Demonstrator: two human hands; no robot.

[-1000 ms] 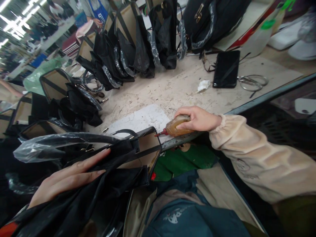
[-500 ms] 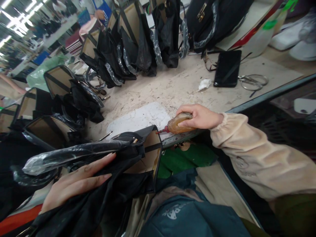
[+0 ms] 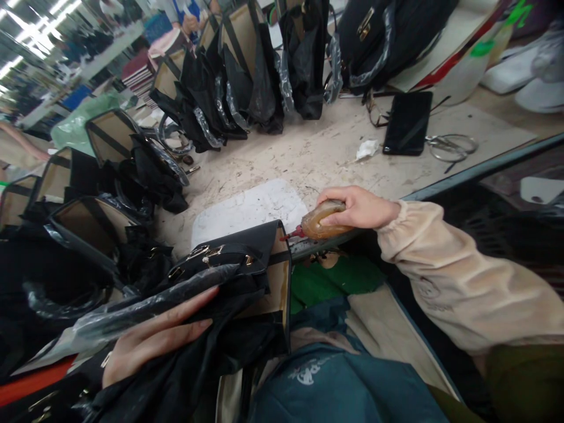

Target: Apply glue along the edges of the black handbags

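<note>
In my right hand [image 3: 352,207] is a squeeze bottle [image 3: 324,220] of amber liquid, its red nozzle meeting the top corner of a black bag's tan end panel [image 3: 275,288]. My left hand [image 3: 161,338] lies on that black bag [image 3: 238,241] with two fingers stretched over its dark cloth; the thumb side and other fingers are hidden. A plastic-wrapped handle [image 3: 154,302] runs along the bag beside those fingers, and gold fittings show on its flap. Under the bag's far edge is a white sheet [image 3: 251,205].
Several black bags with tan panels stand across the back and left of the worktable [image 3: 317,153]. At the right lie a phone [image 3: 408,123], glasses [image 3: 375,114], scissors [image 3: 452,147] and a bottle with a green cap [image 3: 462,73]. A person's hand [image 3: 190,23] shows at the far back.
The bag has tilted, showing more of its flap and gold fittings, and its wrapped handle has dropped lower. My left hand has moved slightly right and down. The bottle has barely shifted.
</note>
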